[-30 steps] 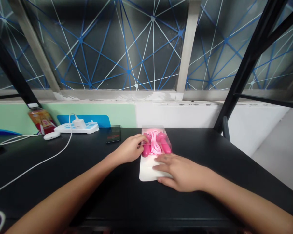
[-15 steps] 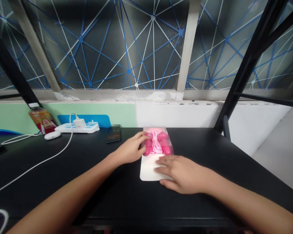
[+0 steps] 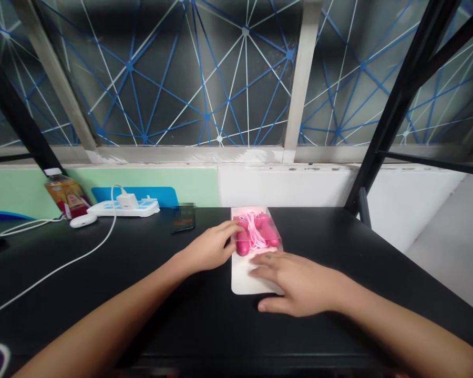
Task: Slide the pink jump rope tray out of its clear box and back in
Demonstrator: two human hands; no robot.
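A pink jump rope [image 3: 256, 232], its cord bundled between two handles, lies in a clear plastic package [image 3: 276, 235] on the black desk. A white card or flap [image 3: 244, 278] extends from the package towards me. My left hand [image 3: 215, 244] is at the package's left side, fingers stretched over the left handle and thumb apart near its lower end. Over the white card, my right hand [image 3: 295, 281] is palm down with its fingers spread. Its fingertips are by the card's upper part, and the thumb points left over the desk. Part of the card is hidden under this hand.
A dark phone [image 3: 183, 218] lies left of the package. Further left are a white power strip [image 3: 142, 208] with a plugged charger, a white rounded case [image 3: 83, 220] and a drink bottle [image 3: 68, 195]. A white cable [image 3: 89, 251] crosses the desk's left side.
The package has shifted slightly right, and the rope handles appear a little nearer to me. My left hand has moved slightly downwards. My right hand stays nearly in place.
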